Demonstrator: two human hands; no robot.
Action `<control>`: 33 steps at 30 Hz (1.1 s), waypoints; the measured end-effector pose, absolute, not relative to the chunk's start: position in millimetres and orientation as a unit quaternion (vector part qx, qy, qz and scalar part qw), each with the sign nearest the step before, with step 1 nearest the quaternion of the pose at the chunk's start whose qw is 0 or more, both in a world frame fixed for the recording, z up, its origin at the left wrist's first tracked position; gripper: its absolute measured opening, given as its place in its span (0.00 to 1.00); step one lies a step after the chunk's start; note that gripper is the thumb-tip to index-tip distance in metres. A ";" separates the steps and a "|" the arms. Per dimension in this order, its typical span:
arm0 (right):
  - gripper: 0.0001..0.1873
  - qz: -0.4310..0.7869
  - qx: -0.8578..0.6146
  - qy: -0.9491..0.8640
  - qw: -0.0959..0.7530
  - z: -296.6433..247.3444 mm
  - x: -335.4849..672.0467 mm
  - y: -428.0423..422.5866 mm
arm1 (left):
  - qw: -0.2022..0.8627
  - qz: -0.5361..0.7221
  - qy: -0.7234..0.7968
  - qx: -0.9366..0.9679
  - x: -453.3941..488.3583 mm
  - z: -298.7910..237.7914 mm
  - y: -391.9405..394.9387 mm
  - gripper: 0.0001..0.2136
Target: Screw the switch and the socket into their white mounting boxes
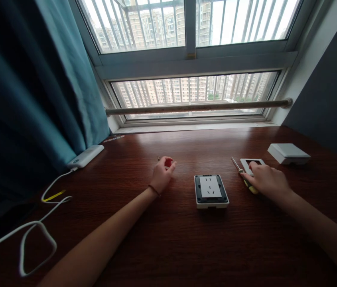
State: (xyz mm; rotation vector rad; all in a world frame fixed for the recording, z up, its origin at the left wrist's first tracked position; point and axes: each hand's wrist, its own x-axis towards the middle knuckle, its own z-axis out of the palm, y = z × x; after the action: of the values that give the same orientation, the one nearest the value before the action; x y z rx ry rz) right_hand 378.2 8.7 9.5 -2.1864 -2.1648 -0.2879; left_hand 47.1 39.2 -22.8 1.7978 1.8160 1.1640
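Near the table's [162,247] far-left corner, one white block [87,156]; its one cord [44,229] trails down the left side, seemingly out of the way. At centre, the left hand [162,175], loosely curled, contents indeterminable; one metal bit [158,158] beyond. One socket [211,189], face up, presumably for access. One screwdriver [249,185], within reach beside the right hand [271,183], bent over one frame [245,166], grip unclear. Toward the far-right corner, one box [288,154], apparently set aside.
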 end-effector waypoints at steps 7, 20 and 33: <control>0.14 -0.050 -0.678 -0.733 0.006 -3.5 376.0 10.7 | 0.097 0.359 0.762 0.531 -26.1 -26.3 96.6 0.09; 0.16 0.595 -0.435 -0.482 0.473 -16.6 369.3 20.8 | 0.074 0.252 0.806 0.530 -24.5 -30.7 107.1 0.12; 0.23 0.559 -0.421 -0.498 0.513 -16.2 360.2 12.9 | 0.054 0.204 0.819 0.534 -24.8 -30.8 107.6 0.12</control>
State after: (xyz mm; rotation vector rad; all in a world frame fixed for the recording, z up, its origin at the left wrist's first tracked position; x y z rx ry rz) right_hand 360.2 12.9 -16.2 -1.0135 -1.1965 1.3433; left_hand -24.8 107.6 -30.8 1.6228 2.4872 0.6197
